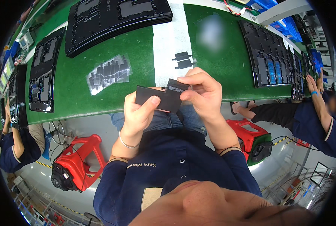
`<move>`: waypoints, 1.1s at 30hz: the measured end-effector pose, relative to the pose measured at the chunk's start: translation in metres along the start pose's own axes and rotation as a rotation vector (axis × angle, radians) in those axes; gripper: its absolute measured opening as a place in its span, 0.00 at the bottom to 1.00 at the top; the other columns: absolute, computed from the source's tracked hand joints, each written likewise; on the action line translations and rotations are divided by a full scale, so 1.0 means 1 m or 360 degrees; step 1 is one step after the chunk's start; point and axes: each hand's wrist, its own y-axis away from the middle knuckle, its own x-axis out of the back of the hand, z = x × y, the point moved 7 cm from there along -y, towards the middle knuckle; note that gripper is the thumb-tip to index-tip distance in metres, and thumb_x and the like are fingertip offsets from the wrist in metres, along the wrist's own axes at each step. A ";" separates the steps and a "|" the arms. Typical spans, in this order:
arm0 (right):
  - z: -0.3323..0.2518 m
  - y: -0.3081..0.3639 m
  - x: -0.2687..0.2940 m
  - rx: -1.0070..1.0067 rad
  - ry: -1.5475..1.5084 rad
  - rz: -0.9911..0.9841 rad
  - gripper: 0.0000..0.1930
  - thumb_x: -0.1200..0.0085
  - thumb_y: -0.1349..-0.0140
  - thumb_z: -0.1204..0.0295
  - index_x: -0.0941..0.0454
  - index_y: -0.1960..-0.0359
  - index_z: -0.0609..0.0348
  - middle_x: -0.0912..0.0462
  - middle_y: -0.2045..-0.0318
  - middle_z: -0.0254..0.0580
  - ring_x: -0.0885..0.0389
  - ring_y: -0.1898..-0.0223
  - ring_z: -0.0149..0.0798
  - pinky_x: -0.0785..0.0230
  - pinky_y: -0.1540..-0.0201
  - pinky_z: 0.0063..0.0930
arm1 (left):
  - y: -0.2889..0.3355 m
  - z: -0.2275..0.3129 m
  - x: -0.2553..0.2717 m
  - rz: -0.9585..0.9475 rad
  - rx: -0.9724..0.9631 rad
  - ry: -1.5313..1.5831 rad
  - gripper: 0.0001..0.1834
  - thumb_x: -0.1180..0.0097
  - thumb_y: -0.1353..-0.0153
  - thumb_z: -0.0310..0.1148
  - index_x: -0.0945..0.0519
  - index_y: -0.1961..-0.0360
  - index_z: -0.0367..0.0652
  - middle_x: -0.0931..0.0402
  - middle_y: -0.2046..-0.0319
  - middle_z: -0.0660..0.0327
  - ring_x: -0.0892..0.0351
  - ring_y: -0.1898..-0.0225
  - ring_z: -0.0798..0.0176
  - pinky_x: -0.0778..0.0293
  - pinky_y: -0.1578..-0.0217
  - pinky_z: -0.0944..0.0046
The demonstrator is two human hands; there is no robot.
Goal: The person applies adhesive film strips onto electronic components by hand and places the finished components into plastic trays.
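My left hand [138, 113] is closed on a flat black rectangular part [153, 98], its thumb across the front face. The part is held just past the near edge of the green table. My right hand [203, 90] pinches a small dark flap or sticker with pale print [175, 87] at the part's upper right, between thumb and index finger. Whether that piece is attached to the part I cannot tell. Just beyond my right hand, two small black tabbed pieces [183, 64] rest on a white strip [171, 34]. Left of the strip is a clear sheet with several black stickers [109, 73].
Stacked black trays [119, 28] stand at the far left of the green table [138, 56]. Another black tray [44, 71] lies further left, and one with blue inserts [267, 56] at right. Red stools [81, 158] stand below. People work at both sides.
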 end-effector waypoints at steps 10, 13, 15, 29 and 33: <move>0.001 -0.016 0.011 -0.0555 -0.0426 -0.0264 0.04 0.47 0.45 0.75 0.26 0.75 0.63 0.27 0.77 0.31 0.33 0.75 0.23 0.42 0.72 0.17 | 0.001 0.009 -0.004 -0.0111 -0.0181 -0.0538 0.11 0.47 0.46 0.23 0.24 0.64 0.26 0.21 0.72 0.52 0.21 0.72 0.63 0.26 0.69 0.68; 0.003 -0.015 0.008 -0.0643 -0.0352 -0.0425 0.02 0.46 0.46 0.77 0.24 0.74 0.62 0.26 0.78 0.30 0.34 0.77 0.23 0.42 0.73 0.17 | 0.001 0.013 -0.008 -0.0069 -0.0161 -0.0510 0.10 0.48 0.47 0.21 0.23 0.64 0.26 0.21 0.73 0.51 0.21 0.72 0.63 0.26 0.68 0.68; -0.015 -0.020 0.011 -0.0297 0.0257 -0.0457 0.03 0.44 0.48 0.77 0.23 0.77 0.62 0.25 0.78 0.31 0.33 0.77 0.23 0.43 0.75 0.17 | 0.001 0.013 -0.006 -0.0072 -0.0161 -0.0532 0.10 0.48 0.47 0.21 0.24 0.63 0.26 0.21 0.72 0.51 0.21 0.72 0.62 0.25 0.68 0.67; -0.002 -0.015 0.012 -0.0437 -0.0193 -0.0151 0.06 0.47 0.44 0.73 0.25 0.74 0.64 0.26 0.78 0.34 0.33 0.76 0.24 0.41 0.74 0.18 | 0.000 0.011 -0.009 0.0071 -0.0135 -0.0280 0.14 0.49 0.43 0.29 0.26 0.61 0.26 0.24 0.68 0.47 0.22 0.71 0.57 0.21 0.73 0.62; -0.009 -0.017 0.011 -0.0324 0.0414 -0.0231 0.08 0.51 0.41 0.72 0.26 0.75 0.64 0.27 0.79 0.33 0.33 0.75 0.24 0.40 0.72 0.18 | 0.002 0.009 -0.008 0.0159 -0.0145 -0.0344 0.15 0.49 0.42 0.30 0.27 0.60 0.26 0.24 0.68 0.47 0.21 0.72 0.57 0.21 0.73 0.63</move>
